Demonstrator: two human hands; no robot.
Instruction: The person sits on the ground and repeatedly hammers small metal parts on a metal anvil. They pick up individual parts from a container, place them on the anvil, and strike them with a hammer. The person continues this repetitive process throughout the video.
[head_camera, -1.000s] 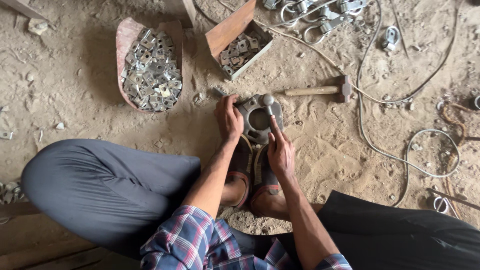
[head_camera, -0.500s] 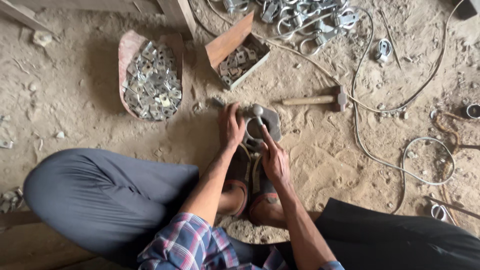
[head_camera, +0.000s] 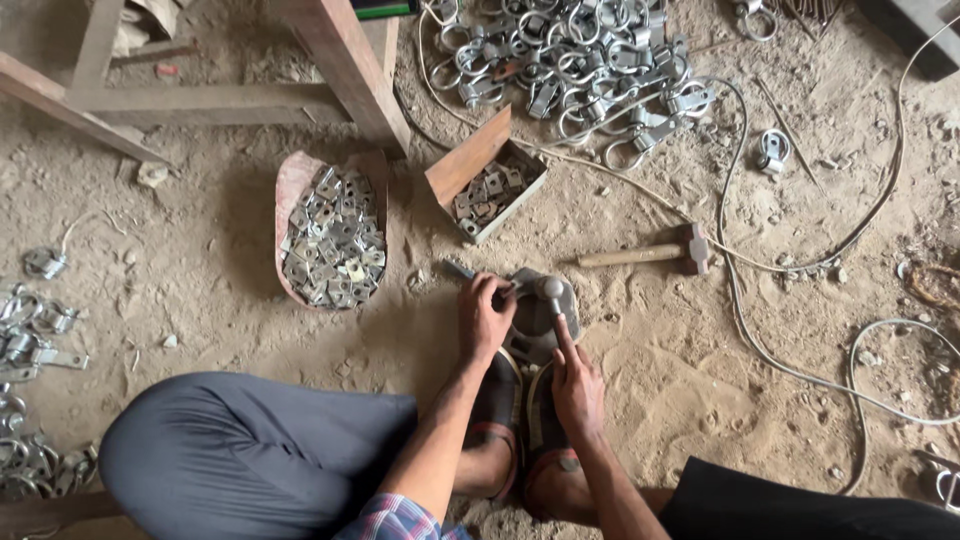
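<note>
The person sits on the sandy floor (head_camera: 200, 250) with a metal block (head_camera: 540, 318) just beyond the feet. The left hand (head_camera: 484, 318) has its fingers closed on a thin metal piece (head_camera: 462, 270) at the block's edge. The right hand (head_camera: 577, 385) points one finger to a round part (head_camera: 552, 288) on the block, the others curled and empty. It seems a fitting step; next needs steady alignment. A tray (head_camera: 292, 180) and a box (head_camera: 470, 158) hold small metal plates.
</note>
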